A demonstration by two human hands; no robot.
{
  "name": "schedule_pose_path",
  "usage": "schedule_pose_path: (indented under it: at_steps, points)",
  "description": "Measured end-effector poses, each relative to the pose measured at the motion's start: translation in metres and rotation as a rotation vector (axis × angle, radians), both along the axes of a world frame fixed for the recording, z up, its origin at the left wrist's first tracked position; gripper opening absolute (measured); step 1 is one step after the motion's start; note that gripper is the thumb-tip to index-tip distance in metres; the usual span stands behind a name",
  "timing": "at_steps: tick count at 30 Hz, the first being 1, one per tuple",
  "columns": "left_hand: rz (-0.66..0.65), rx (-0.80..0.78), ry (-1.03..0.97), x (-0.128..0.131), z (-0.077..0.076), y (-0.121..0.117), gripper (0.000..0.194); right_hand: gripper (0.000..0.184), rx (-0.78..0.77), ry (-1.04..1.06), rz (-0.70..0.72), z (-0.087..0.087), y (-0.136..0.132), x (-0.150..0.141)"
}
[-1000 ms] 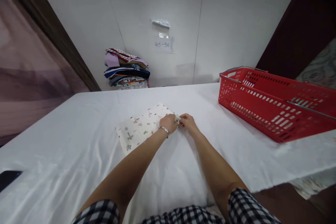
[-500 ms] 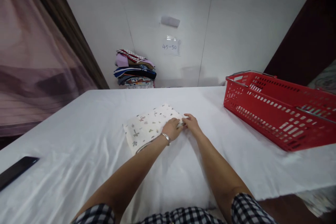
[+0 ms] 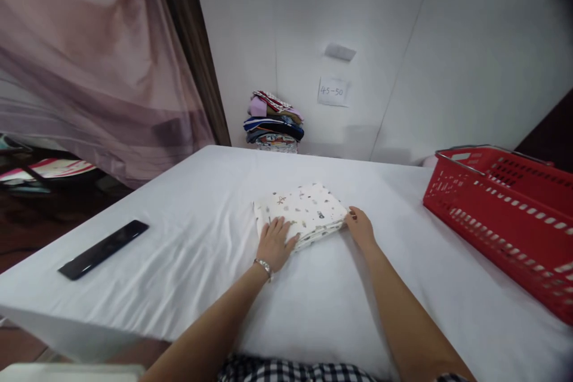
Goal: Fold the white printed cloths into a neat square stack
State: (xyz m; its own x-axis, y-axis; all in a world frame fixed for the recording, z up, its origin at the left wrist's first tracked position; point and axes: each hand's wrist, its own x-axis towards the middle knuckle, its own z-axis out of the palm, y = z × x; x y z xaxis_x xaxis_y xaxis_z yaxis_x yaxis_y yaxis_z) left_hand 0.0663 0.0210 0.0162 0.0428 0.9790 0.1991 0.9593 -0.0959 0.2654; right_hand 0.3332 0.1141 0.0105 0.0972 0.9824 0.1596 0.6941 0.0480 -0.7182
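Head view: our left hand [image 3: 275, 245] lies flat, fingers spread, on the near-left edge of the folded printed cloth [image 3: 308, 209]; our right hand [image 3: 359, 228] touches its right corner, can't tell if that grip is clamped. Cloth sits mid-desk [image 3: 313, 298], black phone [image 3: 104, 249] off left, red basket [image 3: 501, 215] off right.

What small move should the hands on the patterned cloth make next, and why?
Probably press down the folded cloth along its near edge with the left hand: layers look slightly parted there, and the right hand is at the cloth's right corner.
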Motion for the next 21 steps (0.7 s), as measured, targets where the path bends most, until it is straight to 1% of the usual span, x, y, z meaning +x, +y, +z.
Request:
schedule_pose_path:
  at_steps: [2,4,7,9,11,13,15,16,19,21]
  points:
    - [0.004,-0.004,-0.007,0.002,-0.001,0.001,0.051,0.046,0.081,-0.077,-0.007,0.004,-0.004,-0.003]
    - [0.004,-0.015,-0.019,0.003,-0.001,0.003,0.051,0.043,0.197,-0.14,0.023,0.012,-0.009,-0.012]
    - [0.011,-0.004,-0.031,0.004,-0.002,0.003,0.05,0.041,0.34,-0.198,0.155,0.029,-0.013,-0.036]
    - [0.024,0.017,-0.031,0.006,-0.002,0.002,0.05,0.042,0.364,-0.246,0.288,0.037,-0.011,-0.056]
    - [0.033,0.027,-0.032,0.007,-0.001,0.001,0.05,0.045,0.313,-0.334,0.411,0.04,-0.004,-0.071]
    - [0.028,0.019,-0.034,0.009,0.0,0.0,0.05,0.049,0.173,-0.454,0.454,0.035,0.006,-0.08]
    - [0.017,0.007,-0.035,0.01,0.0,-0.002,0.051,0.053,0.021,-0.557,0.426,0.026,0.015,-0.081]
    - [0.011,0.004,-0.037,0.01,0.0,-0.002,0.052,0.054,-0.028,-0.59,0.405,0.021,0.018,-0.08]
    - [-0.001,0.005,-0.065,0.009,-0.003,-0.002,0.052,0.057,-0.074,-0.622,0.384,0.011,0.021,-0.076]
    - [-0.016,-0.008,-0.122,0.003,-0.002,0.001,0.051,0.058,-0.084,-0.611,0.389,0.01,0.02,-0.075]
